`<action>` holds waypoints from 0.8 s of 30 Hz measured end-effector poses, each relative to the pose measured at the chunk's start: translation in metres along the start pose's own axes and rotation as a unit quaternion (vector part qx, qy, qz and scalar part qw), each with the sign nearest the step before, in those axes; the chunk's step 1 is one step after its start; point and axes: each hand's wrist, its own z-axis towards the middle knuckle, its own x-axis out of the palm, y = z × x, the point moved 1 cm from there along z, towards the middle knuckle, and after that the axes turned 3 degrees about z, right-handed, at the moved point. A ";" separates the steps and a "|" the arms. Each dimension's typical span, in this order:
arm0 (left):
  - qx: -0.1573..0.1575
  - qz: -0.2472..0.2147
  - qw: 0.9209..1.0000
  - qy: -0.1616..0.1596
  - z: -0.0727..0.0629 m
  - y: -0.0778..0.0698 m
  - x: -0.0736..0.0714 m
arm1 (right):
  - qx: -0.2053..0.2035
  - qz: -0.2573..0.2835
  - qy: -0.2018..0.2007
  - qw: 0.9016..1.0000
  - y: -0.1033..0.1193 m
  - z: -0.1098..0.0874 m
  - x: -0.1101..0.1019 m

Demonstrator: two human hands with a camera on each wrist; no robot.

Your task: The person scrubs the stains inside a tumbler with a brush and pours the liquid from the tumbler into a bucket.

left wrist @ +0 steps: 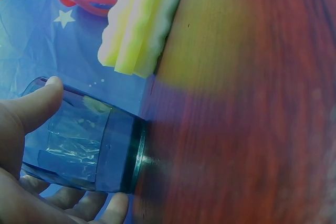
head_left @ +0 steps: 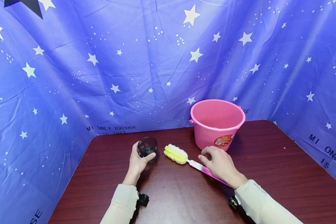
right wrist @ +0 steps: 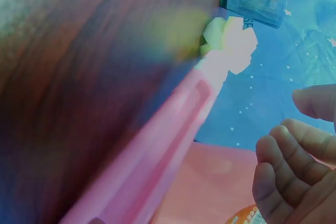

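Note:
My left hand grips a dark tinted glass that stands upright on the table. In the left wrist view the thumb lies along one side of the glass, and the fingers curl round the other. To its right lies a sponge cup brush with a yellow and white head and a pink and white handle. Over that handle is my right hand, its fingers loosely bent. The right wrist view shows a gap between those fingers and the pink handle, with nothing held.
A pink bucket with an orange label stands behind the right hand, near the table's back edge. The dark red wooden table is bordered by a blue star-printed cloth at the back and sides.

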 end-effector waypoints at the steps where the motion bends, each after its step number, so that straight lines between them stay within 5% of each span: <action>1: -0.001 0.002 1.000 0.000 0.000 0.000 0.000 | -0.001 0.001 -0.004 1.000 0.000 0.001 -0.001; 24: -0.003 -0.004 1.000 0.000 0.000 -0.001 0.000 | -0.022 0.013 -0.099 0.995 -0.007 0.009 -0.023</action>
